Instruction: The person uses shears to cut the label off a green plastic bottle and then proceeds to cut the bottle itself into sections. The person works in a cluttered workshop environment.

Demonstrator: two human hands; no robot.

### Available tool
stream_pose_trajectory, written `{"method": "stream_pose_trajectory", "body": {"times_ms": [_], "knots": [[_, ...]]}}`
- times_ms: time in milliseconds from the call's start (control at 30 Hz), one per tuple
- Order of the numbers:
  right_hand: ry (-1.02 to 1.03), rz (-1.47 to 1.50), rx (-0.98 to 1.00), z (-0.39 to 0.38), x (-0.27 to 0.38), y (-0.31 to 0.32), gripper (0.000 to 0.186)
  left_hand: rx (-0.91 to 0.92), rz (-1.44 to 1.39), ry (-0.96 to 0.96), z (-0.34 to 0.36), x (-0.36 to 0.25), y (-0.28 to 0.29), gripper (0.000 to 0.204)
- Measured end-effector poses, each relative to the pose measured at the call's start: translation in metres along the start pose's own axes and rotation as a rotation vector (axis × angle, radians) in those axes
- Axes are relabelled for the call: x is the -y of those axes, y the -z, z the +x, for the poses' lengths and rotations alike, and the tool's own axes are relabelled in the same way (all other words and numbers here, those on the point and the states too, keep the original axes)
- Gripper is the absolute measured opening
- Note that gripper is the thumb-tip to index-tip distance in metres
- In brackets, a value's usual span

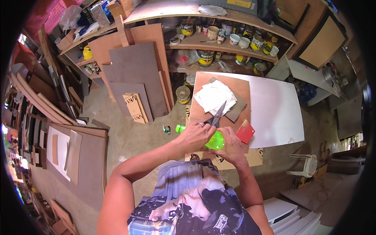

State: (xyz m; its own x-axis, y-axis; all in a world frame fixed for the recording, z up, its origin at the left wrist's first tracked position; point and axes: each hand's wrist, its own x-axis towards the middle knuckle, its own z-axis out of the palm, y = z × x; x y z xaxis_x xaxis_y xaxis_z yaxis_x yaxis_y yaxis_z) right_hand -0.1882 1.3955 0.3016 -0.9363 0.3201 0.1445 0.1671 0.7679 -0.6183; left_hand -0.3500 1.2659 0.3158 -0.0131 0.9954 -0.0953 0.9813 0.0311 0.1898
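A bright green plastic bottle (215, 141) lies sideways between my hands, its narrow neck sticking out to the left. My left hand (196, 135), with a ring on one finger, is closed over its middle. Around the wider right end my right hand (232, 144) is wrapped. Just beyond my fingers is a pair of dark scissors (219, 113), blades pointing away toward a pile of white cloths (211, 96); their handles are partly hidden by my left hand. A red flat piece (245, 132) sits right of my right hand. Under the cloths shows a grey-brown sheet (237, 110).
A brown board (199, 107) lies on a large white panel (276, 109) in front of me. Behind stand shelves (190, 42) of paint cans. Brown panels (135, 66) lean at the left. A white plastic stool (305, 165) is on the right.
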Motion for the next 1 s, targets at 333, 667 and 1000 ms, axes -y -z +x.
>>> {"method": "stream_pose_trajectory", "body": {"times_ms": [333,667,1000], "knots": [[0.13,0.165,0.03,0.024,0.016,-0.009,0.068,-0.077,-0.231,0.059,-0.04,0.026,0.011,0.068],[0.209,0.198,0.078,0.055,0.031,-0.028,0.065,-0.199,-0.235,0.046,-0.064,0.055,0.009,0.059],[0.448,0.387,0.214,0.101,0.101,-0.099,0.033,-0.294,-0.316,0.32,-0.172,0.079,0.004,0.046]]}}
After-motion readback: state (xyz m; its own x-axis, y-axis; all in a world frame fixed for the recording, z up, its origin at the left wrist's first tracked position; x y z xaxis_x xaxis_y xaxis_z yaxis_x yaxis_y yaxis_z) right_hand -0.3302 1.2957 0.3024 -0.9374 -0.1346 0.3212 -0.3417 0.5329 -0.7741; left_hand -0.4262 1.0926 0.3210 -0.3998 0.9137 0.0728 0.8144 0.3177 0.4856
